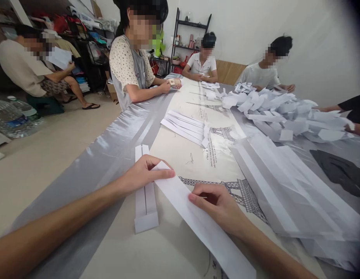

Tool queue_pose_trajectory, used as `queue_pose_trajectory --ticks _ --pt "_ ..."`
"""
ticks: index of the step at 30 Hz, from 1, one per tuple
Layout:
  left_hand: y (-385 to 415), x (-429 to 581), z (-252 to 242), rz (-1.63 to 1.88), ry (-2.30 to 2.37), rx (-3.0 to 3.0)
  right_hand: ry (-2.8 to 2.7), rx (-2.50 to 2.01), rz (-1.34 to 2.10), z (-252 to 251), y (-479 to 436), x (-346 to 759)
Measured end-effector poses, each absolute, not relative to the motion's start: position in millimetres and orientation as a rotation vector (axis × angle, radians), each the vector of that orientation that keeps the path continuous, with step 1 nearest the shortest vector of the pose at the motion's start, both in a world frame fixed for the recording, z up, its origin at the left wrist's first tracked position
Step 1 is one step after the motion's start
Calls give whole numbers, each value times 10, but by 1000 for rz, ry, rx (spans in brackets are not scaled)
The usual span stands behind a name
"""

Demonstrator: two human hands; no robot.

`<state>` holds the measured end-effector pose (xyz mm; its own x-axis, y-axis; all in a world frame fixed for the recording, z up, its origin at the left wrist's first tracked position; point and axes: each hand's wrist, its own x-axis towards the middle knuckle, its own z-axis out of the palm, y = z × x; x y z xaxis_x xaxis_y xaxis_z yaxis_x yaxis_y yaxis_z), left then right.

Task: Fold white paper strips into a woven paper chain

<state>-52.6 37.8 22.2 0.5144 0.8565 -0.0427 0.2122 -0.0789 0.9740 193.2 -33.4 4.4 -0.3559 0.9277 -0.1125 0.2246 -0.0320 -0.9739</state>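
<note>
A long white paper strip (203, 228) slants across the table in front of me, held between both hands. My left hand (148, 172) pinches its far end between thumb and fingers. Farther down the strip, my right hand (211, 199) grips its right edge with thumb and forefinger. Beneath my left hand lies a folded white paper piece (141, 201) with a slit down its middle and a folded flap at the near end; my hand hides part of it. Beyond my hands rests a group of folded paper strips (184, 128), side by side.
Large white sheets (284, 193) lie to the right, with a heap of paper pieces (273, 104) behind them. A printed tablecloth (194, 162) covers the table. Several people sit or stand around, one beside the table's left edge (130, 73). Plastic bottles (20, 112) stand on the floor.
</note>
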Motion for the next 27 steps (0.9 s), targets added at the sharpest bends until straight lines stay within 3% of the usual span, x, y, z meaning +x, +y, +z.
queue_pose_trajectory --ticks 8,16,21,27 --pt "510 -651 283 513 808 1642 -1664 -1239 1412 97 -344 1929" --pt "807 -936 247 841 1017 1408 -1548 -1290 1532 96 -295 2007" --pt "659 -700 161 1035 914 1149 -1465 -1321 1419 117 -310 1984" --pt "282 -411 160 663 828 1439 -1412 -1307 1388 105 -340 1923"
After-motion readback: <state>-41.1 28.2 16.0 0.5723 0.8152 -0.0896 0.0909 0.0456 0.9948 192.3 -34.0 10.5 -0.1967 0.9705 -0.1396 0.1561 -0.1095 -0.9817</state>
